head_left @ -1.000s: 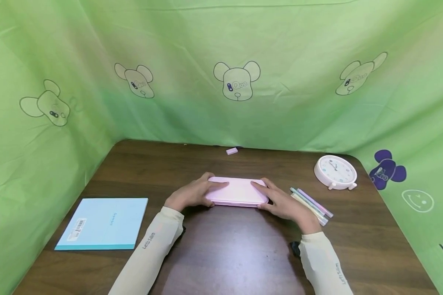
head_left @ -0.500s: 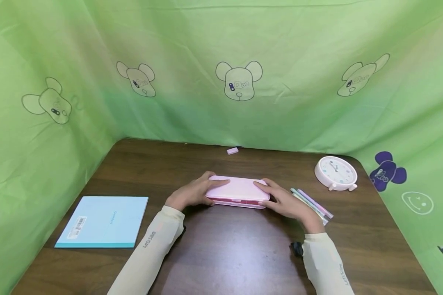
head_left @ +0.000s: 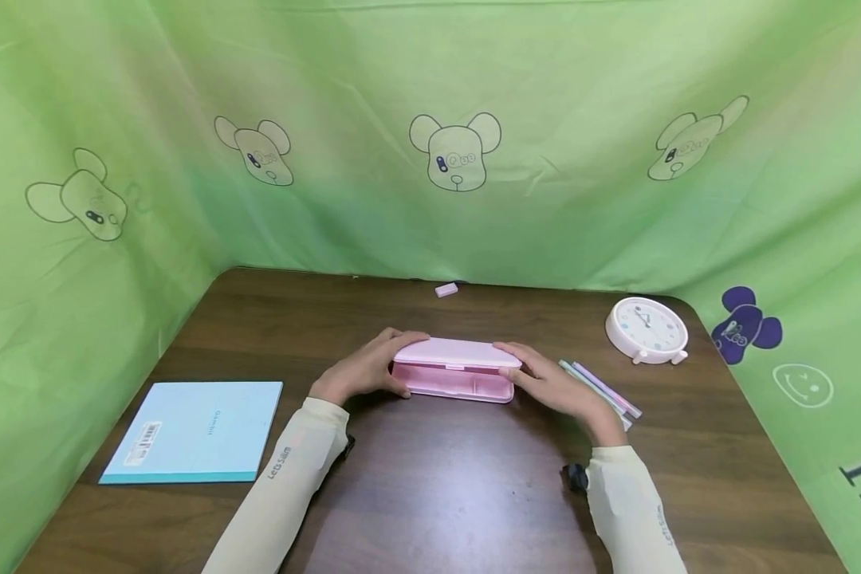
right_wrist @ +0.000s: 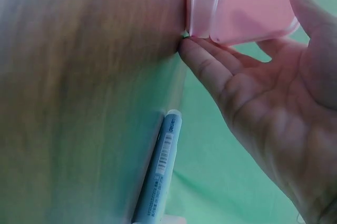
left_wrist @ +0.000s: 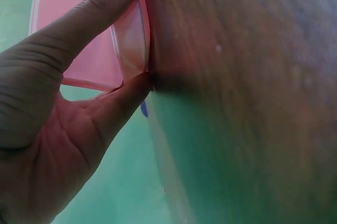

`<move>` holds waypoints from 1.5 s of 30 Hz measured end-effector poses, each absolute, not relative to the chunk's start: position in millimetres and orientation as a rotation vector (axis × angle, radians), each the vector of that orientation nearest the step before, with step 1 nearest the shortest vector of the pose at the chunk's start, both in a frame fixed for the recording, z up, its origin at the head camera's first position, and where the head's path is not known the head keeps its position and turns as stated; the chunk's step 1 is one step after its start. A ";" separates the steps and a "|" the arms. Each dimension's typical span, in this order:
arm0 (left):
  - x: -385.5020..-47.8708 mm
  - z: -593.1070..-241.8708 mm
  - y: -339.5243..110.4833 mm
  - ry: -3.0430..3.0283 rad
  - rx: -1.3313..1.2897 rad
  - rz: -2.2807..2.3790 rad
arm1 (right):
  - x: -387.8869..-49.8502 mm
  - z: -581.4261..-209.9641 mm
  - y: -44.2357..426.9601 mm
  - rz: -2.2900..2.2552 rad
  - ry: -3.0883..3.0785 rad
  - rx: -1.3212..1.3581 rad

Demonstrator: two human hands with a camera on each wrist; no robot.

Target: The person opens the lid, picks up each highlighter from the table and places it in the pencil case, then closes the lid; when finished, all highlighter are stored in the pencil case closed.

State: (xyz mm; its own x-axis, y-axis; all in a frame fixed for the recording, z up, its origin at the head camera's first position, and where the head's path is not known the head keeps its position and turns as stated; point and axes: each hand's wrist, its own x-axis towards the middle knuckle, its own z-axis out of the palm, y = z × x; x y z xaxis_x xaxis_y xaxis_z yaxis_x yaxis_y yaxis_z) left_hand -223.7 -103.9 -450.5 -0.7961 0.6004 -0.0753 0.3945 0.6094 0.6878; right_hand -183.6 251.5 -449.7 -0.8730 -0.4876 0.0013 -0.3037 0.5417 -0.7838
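Observation:
A pink pencil case (head_left: 458,351) rests on the table in the head view, its lid partly raised along the front edge. The pink inside shows through the gap, with a small divider towards the right. My left hand (head_left: 362,369) grips the left end; in the left wrist view its thumb (left_wrist: 79,26) lies along the case's near side and a finger touches the lower corner. At the right end, my right hand (head_left: 556,388) holds the lid's edge with its thumb, while its fingers (right_wrist: 208,66) touch the base corner in the right wrist view.
Several pastel pens (head_left: 603,388) lie beside my right hand. A white round clock (head_left: 647,328) lies at the back right, a small pink eraser (head_left: 446,290) at the back edge. A light blue notebook (head_left: 194,430) lies at the left. Green curtains (head_left: 359,159) surround the table.
The pencil case's lid has gone from closed to partly raised, exposing the inside. My right thumb has moved from the lid's top to its edge. The view has shifted slightly.

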 end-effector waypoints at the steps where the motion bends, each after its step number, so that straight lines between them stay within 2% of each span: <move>1: -224.2 -451.1 -104.1 2.547 0.797 0.991 | -184.2 -449.4 250.1 -1.244 2.559 -0.640; 5: -227.9 -453.7 -104.6 2.558 0.803 1.064 | -190.2 -460.1 248.6 -1.275 2.587 -0.567; 9: -248.1 -489.9 -110.8 2.581 0.870 1.113 | -211.4 -504.9 261.2 -1.272 2.716 -0.552; 12: -253.2 -503.3 -112.9 2.609 0.917 1.115 | -219.9 -520.5 264.2 -1.235 2.820 -0.541; 19: -246.8 -490.2 -110.9 2.626 0.873 1.123 | -188.8 -456.5 235.3 -1.336 2.755 -0.415; 23: -242.2 -487.7 -109.5 2.609 0.848 1.108 | -186.4 -448.4 230.6 -1.326 2.733 -0.293; 30: -244.3 -487.8 -106.7 2.632 0.841 1.093 | -212.8 -476.4 242.3 -1.258 2.846 -0.294; 33: -246.1 -492.7 -107.4 2.645 0.837 1.091 | -224.4 -493.9 246.1 -1.190 2.929 -0.232; 45: -241.4 -485.1 -106.7 2.615 0.837 1.116 | -254.0 -516.8 245.2 -1.082 2.900 0.055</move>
